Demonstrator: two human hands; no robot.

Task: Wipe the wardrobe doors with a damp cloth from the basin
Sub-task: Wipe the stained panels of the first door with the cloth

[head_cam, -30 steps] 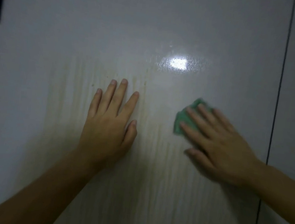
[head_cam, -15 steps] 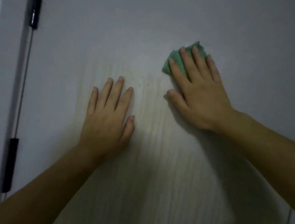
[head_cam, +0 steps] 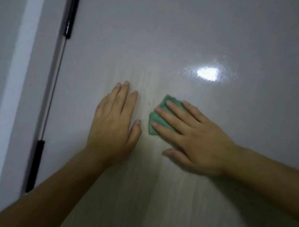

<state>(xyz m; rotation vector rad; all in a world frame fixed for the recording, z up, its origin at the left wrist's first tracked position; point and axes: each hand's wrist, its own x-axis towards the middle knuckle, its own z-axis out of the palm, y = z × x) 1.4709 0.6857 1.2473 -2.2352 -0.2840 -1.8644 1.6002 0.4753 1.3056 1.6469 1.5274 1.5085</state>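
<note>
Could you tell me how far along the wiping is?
Done: a wet sheen around the glare suggests that patch is wiped. In hand: the right hand presses the cloth flat on the door, left hand flat beside it. Left: specks between the hands; other doors unseen.

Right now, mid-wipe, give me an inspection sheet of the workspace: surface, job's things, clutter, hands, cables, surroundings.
Surface: glossy pale wood-grain wardrobe door, faint vertical streaks; small dark specks between the hands; bright light glare to the upper right.
Job's things: folded green cloth flat against the door; basin not in view.
Clutter: nothing seen.
Hands: left hand flat on the door, holding nothing; right hand presses the cloth with straight fingers.
Cables: nothing seen.
Surroundings: long metal bar handle with black ends at the door's left edge; pale wall strip beyond it.
</note>
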